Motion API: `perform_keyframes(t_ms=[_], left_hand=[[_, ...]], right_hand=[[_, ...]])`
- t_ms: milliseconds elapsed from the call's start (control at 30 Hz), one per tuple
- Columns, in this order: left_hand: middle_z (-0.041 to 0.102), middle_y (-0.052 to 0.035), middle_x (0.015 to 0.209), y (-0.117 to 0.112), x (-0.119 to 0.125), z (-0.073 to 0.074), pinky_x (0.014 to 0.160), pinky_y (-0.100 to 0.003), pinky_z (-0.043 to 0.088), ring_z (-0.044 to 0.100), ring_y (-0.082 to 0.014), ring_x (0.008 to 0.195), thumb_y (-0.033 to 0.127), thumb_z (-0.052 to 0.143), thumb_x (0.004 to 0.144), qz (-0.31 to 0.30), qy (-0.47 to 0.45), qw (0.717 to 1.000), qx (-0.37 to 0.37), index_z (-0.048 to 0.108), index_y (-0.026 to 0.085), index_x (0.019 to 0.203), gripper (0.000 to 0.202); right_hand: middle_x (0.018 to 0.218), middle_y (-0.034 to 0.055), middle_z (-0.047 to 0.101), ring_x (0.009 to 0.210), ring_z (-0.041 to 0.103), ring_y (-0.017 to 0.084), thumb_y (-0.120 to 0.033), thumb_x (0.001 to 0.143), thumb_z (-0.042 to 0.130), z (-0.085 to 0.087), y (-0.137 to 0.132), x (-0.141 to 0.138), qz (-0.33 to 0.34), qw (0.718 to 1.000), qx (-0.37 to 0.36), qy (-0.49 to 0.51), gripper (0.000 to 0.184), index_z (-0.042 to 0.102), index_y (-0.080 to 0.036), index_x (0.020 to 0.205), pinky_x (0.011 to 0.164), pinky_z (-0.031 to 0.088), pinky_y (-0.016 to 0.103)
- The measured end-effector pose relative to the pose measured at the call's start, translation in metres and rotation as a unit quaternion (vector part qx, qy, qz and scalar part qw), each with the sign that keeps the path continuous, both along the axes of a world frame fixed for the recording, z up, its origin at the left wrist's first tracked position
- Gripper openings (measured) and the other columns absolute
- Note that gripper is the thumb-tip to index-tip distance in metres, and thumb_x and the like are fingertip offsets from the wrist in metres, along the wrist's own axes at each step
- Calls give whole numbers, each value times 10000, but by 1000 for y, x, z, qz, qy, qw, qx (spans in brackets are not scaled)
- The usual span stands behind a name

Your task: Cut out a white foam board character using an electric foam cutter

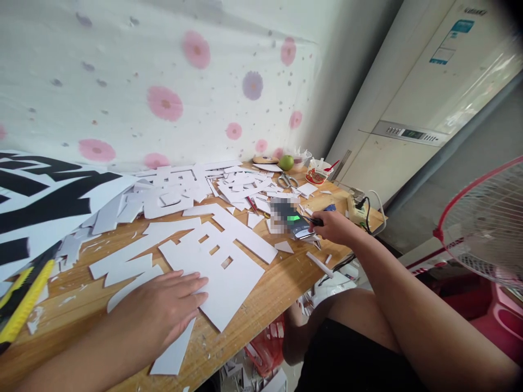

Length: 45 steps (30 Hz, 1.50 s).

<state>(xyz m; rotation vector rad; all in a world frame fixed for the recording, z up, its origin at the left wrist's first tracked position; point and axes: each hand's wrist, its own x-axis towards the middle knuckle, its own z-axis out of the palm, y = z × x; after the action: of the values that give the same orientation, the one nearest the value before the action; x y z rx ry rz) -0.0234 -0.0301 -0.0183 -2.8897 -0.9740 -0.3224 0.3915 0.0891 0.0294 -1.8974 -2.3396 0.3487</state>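
Note:
My left hand [174, 302] lies flat, fingers stretched out, on a white board cutout [241, 272] with small rectangular holes. Other white cut strips [174, 348] lie under and beside that hand. Over at the right, my right hand [333, 227] is closed around a slim black tool [316, 221], whose kind I cannot make out. The tool's tip is by a smartphone [301, 228] with a partly blurred screen, lying among white scraps.
A yellow and black utility knife [26, 296] lies at the left, near black-printed sheets [53, 201]. Scissors [287, 181], a green fruit [286, 162] and a paper cup [318, 171] stand at the back. A power strip [357, 209] sits at the right edge, with a fan [486, 223] beyond.

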Motion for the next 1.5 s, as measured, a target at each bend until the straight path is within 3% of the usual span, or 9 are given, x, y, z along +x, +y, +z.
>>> perform_keyframes(t_ms=[367, 700, 800, 900, 967, 1033, 1133, 1267, 1500], left_hand=[[757, -26, 1203, -9, 7, 4, 988, -394, 549, 722, -223, 1093, 130, 523, 894, 15, -15, 1000, -4, 746, 261, 1067, 311], [755, -20, 1207, -7, 5, -3, 995, -437, 541, 722, -232, 1087, 155, 483, 922, 26, -2, 1000, 0, 750, 257, 1023, 302], [747, -24, 1225, -4, 2, -2, 1010, -437, 530, 716, -236, 1100, 188, 501, 927, 40, 5, 999, -15, 755, 260, 1027, 282], [737, -29, 1246, -1, 0, -1, 1026, -440, 514, 713, -241, 1108, 216, 514, 933, 57, 9, 998, -30, 762, 263, 1050, 278], [732, -29, 1255, -1, -1, -1, 1036, -433, 503, 709, -239, 1117, 224, 521, 934, 66, 1, 997, -38, 764, 268, 1059, 276], [734, -22, 1253, -1, -1, -2, 1042, -418, 495, 708, -231, 1118, 219, 526, 931, 70, -11, 996, -47, 764, 276, 1058, 276], [739, -26, 1242, -1, -1, -2, 1037, -411, 501, 712, -232, 1111, 213, 522, 928, 68, -17, 996, -53, 766, 272, 1057, 282], [738, -44, 1242, 0, 0, -3, 1015, -434, 524, 719, -249, 1096, 216, 515, 922, 66, -16, 996, -54, 771, 259, 1049, 289], [737, -44, 1237, 4, -4, -7, 1004, -412, 544, 723, -245, 1096, 219, 534, 906, 54, -35, 997, -52, 777, 272, 1056, 291]], right_hand=[[741, 38, 727, 631, 607, 151, -167, 797, 579, -1, 2, 0, -5, 1000, -4, -8, 140, 712, -174, 842, 603, 399, 243], [746, 35, 726, 646, 615, 161, -176, 800, 586, -3, 3, 1, -14, 1000, -4, -17, 120, 704, -189, 818, 606, 390, 251], [737, 55, 708, 684, 622, 196, -198, 810, 587, 5, -11, -3, -25, 996, 81, 8, 113, 700, -193, 817, 640, 407, 287], [807, 58, 708, 713, 637, 208, -237, 853, 578, 19, -36, -19, -14, 955, 204, 216, 122, 690, -218, 898, 665, 459, 322], [828, 47, 713, 691, 644, 201, -283, 884, 596, 24, -52, -35, 32, 898, 160, 408, 83, 664, -244, 910, 634, 496, 333], [780, 17, 710, 611, 629, 187, -291, 859, 649, 21, -63, -53, 63, 821, 98, 558, 64, 611, -260, 899, 585, 509, 339], [670, -19, 659, 546, 589, 158, -284, 839, 677, 3, -67, -76, 66, 781, 34, 620, 115, 578, -245, 882, 533, 484, 306], [660, -21, 642, 549, 571, 136, -319, 852, 687, -19, -62, -92, 76, 785, -8, 615, 144, 583, -224, 876, 537, 471, 285], [816, -7, 627, 722, 607, 158, -302, 741, 750, -35, -54, -96, 91, 865, -9, 493, 293, 640, -215, 998, 692, 520, 326]])
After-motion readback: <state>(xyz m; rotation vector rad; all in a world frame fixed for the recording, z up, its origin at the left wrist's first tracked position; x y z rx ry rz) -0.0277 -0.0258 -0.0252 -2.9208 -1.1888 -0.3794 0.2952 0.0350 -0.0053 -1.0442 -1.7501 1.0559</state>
